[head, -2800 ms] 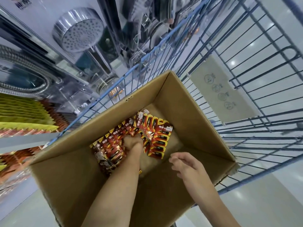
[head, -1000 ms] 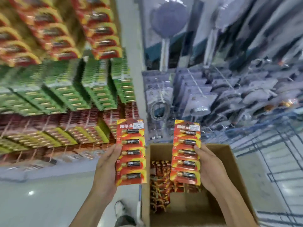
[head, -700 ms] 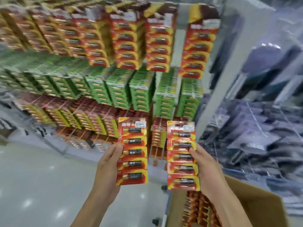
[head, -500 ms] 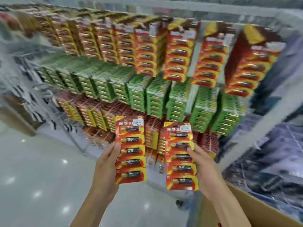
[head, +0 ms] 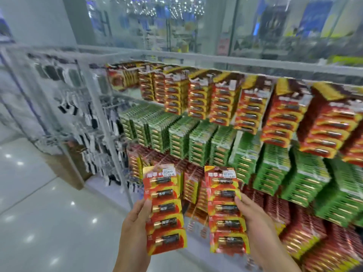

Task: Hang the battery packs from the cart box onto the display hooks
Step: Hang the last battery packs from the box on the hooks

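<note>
Two strips up in front of the rack. The left hand (head: 135, 222) grips a red-and-yellow battery pack (head: 164, 210) by its left edge, thumb on the front, the strip standing upright above and to the right of the palm. The right hand (head: 255, 228) holds a second battery pack (head: 225, 210) by its right edge, thumb pressed on the face, fingers behind. The two strips sit side by side, just apart, each with a white price sticker near the top. Beyond both grips hangs the display (head: 196, 61): red packs (head: 220, 103) high above the hands, green packs (head: 200, 142) right behind the strips' tops, more red ones lower to the right. The hooks themselves are too blurred to make out. Down left of the left hand, glossy floor (head: 49, 222).
</note>
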`<state>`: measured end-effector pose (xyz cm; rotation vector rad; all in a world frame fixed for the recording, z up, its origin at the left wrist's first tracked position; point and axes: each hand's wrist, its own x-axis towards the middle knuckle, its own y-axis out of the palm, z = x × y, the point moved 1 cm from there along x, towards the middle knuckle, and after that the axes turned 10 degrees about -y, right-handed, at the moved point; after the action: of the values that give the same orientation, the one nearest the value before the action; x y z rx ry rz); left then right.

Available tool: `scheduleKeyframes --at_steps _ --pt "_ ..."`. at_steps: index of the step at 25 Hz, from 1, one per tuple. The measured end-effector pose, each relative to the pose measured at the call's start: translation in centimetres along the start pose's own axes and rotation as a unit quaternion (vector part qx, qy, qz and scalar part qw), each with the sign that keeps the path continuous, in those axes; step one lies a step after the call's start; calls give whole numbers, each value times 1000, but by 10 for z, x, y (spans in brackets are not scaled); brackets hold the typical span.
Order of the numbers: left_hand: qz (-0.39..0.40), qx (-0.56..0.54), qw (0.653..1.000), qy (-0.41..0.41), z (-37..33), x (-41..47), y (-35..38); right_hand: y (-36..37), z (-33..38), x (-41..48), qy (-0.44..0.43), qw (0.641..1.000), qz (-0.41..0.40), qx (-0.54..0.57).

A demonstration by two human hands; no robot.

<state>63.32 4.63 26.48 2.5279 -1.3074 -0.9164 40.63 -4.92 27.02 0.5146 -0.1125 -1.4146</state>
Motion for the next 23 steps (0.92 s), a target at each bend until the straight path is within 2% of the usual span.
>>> scheduleKeyframes --at_steps 7,16,21,23 --pt "-23 -7 1000 -11 -62 55 -13 80 2 55 0 1000 6 11" --pt "-21 27 999 -21 -130 180 3 142 -4 171 2 997 -70 46" --pt "-37 6 999 -32 -164 241 7 193 16 207 -26 996 -51 69" --pt "-17 0 999 -43 -178 256 10 212 27 214 -36 995 -54 78"
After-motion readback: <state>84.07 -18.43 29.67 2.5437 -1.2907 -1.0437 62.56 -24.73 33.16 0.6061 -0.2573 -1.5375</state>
